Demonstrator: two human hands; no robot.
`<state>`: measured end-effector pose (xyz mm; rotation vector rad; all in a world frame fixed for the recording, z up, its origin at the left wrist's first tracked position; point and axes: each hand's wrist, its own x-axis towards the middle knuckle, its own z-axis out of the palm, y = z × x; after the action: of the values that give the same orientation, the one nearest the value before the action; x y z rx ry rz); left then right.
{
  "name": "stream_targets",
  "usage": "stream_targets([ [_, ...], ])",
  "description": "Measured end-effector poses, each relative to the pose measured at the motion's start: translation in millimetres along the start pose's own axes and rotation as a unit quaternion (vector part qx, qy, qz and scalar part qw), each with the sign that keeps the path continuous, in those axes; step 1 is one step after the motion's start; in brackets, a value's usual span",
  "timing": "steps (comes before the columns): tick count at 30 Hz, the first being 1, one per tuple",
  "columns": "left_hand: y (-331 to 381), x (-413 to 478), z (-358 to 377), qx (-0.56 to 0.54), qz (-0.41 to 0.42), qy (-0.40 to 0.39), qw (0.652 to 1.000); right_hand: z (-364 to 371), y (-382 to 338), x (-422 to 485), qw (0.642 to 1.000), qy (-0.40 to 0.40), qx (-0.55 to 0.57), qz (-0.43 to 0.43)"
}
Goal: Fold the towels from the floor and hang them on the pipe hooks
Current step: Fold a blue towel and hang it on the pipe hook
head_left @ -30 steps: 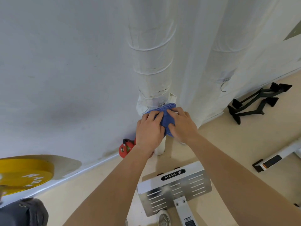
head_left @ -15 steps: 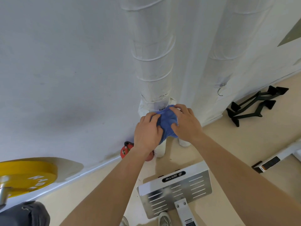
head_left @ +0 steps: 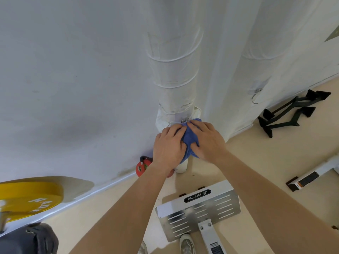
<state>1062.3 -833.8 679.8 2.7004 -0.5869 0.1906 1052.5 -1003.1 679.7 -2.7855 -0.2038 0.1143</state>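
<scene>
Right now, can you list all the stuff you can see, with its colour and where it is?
left pipe: one, white, upright at the wall
right pipe: one, white, upright, further right
blue towel: one, blue, bunched against the left pipe
hook: one, grey metal, on the right pipe, nothing hanging on it
weight plate: one, yellow, far left
kettlebell: one, red, on the floor, partly hidden by the left wrist
bars: two, black, on the floor at right
metal plate: one, silver, on the floor below the arms
bag: one, dark grey, bottom left corner
shoes: two, pale, bottom edge
left hand: one, holding the towel
right hand: one, holding the towel
</scene>
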Motion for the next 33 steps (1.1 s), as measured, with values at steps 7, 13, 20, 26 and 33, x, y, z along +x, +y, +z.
stream_targets([
  [7,-1.5,2.7,6.5,0.001,-0.016,-0.005,1.000,-2.3,0.8,6.1,1.000,0.015,0.015,-0.002],
  [13,2.2,6.8,0.5,0.007,-0.025,-0.028,0.999,-4.3,1.7,3.3,1.000,-0.001,0.002,-0.011],
  [20,-2.9,0.2,-4.7,-0.021,-0.052,-0.001,0.998,-4.8,-5.6,-1.4,1.000,0.026,0.005,-0.007],
  [26,1.8,-0.1,-10.9,-0.029,-0.064,-0.028,0.997,-14.2,-7.7,-2.8,0.999,0.026,0.018,0.005],
  [33,4.7,-4.7,-35.5,-0.059,-0.092,-0.043,0.993,-34.7,-13.5,-8.1,0.999,0.038,0.020,0.024],
])
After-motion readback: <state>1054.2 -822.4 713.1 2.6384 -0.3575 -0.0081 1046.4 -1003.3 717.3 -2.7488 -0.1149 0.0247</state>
